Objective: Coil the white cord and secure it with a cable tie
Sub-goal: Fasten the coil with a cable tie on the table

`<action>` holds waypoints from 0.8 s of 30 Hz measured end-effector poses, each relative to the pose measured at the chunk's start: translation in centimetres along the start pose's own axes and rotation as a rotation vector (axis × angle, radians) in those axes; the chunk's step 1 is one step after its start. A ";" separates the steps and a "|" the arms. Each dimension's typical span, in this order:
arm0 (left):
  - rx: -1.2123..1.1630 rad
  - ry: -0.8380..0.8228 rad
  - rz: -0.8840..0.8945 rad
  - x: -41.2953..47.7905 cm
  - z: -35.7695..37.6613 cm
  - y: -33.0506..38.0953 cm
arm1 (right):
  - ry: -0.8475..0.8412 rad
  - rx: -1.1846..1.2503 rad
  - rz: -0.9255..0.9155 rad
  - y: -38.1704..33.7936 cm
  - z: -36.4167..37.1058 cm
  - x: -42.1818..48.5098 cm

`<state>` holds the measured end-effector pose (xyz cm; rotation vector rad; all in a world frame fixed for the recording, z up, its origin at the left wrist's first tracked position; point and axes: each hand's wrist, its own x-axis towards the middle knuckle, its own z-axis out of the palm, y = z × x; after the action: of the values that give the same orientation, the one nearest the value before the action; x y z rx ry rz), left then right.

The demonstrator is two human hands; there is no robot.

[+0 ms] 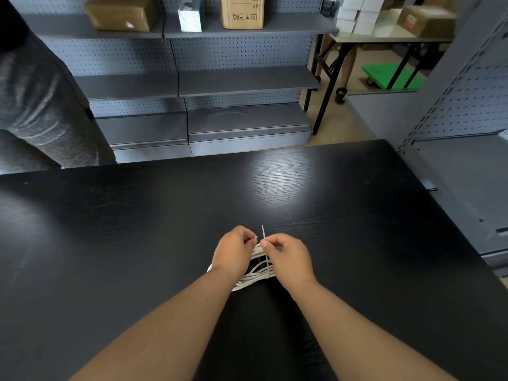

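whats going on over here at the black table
A person is bundling a coiled white cord on the black table. The left hand holds the coil together while the right hand pinches a thin white cable tie. The tie runs across the strands and its tail sticks up between the hands. Whether it is locked yet can't be seen.

A shop stockroom: grey steel gondola shelving (pixel 236 81) with perforated back panels fills the view at 12 o'clock, and its top shelf holds taped cardboard cartons (pixel 242 11). At 1 o'clock a folding table (pixel 384 37) carries stacked small white boxes (pixel 354 15), with a green platform trolley (pixel 390 75) on the floor beyond it. A second perforated rack (pixel 467 105) stands at 3 o'clock beside the black worktable (pixel 165 215)
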<state>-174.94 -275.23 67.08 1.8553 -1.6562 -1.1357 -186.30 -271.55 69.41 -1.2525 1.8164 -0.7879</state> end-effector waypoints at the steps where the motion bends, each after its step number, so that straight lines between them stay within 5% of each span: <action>1: -0.002 -0.002 0.001 -0.1 0.1 -0.1 | 0.005 -0.003 -0.003 0.0 0.0 0.0; 19: -0.447 0.085 -0.006 -0.9 -0.9 0.1 | -0.028 -0.195 -0.081 -0.1 0.7 1.2; 24: -0.410 0.062 -0.031 -0.5 -1.2 0.0 | -0.044 -0.216 -0.039 -0.2 0.8 1.5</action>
<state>-173.97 -274.99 68.00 1.6374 -1.2491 -1.3016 -185.81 -273.14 68.82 -1.4349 1.8851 -0.5919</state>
